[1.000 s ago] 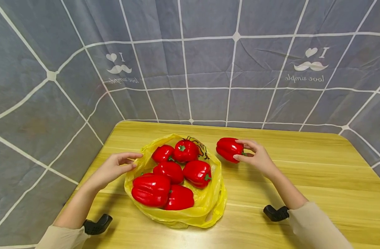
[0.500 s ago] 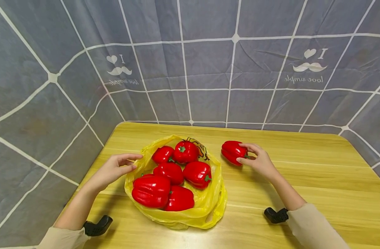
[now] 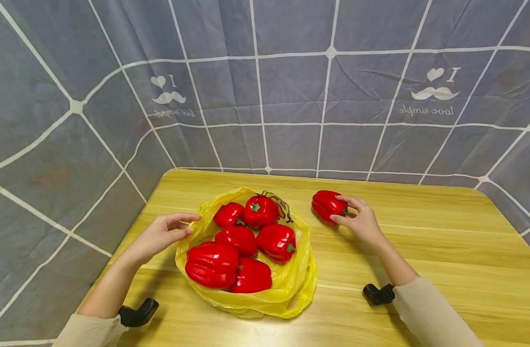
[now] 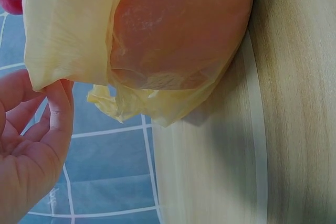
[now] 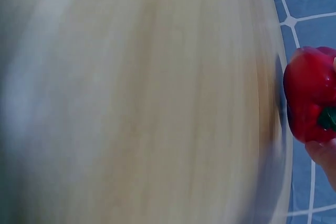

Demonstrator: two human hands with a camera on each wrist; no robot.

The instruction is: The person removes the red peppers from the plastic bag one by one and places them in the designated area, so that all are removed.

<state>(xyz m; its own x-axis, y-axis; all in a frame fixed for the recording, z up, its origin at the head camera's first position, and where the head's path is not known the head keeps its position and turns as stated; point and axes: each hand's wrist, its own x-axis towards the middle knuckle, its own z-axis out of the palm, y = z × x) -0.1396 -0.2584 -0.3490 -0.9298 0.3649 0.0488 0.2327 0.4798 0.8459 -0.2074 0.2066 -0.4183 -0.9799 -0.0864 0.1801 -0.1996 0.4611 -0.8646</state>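
Observation:
A yellow plastic bag [image 3: 286,303] stands wide-mouthed on the table, several red bell peppers [image 3: 211,265] with green stems lying inside. At its left rim my left hand [image 3: 169,230] pinches the plastic between thumb and fingers; the left wrist view shows the fingertips [image 4: 62,90] at the bag's edge. To the right of the bag, my right hand [image 3: 359,221] grips another red bell pepper [image 3: 327,206] near its stem end. The right wrist view catches this pepper [image 5: 310,93] at its right edge, with the thumb below the green stem and most of the hand out of frame.
A light wooden table [image 3: 421,241] carries everything. Grey cloth with white grid lines [image 3: 291,91] hangs behind it and along the left side. Black wrist devices [image 3: 139,313] sit at both cuffs. One bag handle loop [image 3: 306,284] droops at the right front.
My right hand has shifted slightly to the right with the bell pepper, away from the bag, and a little toward the back since half a second ago. The left hand stays at the bag's rim.

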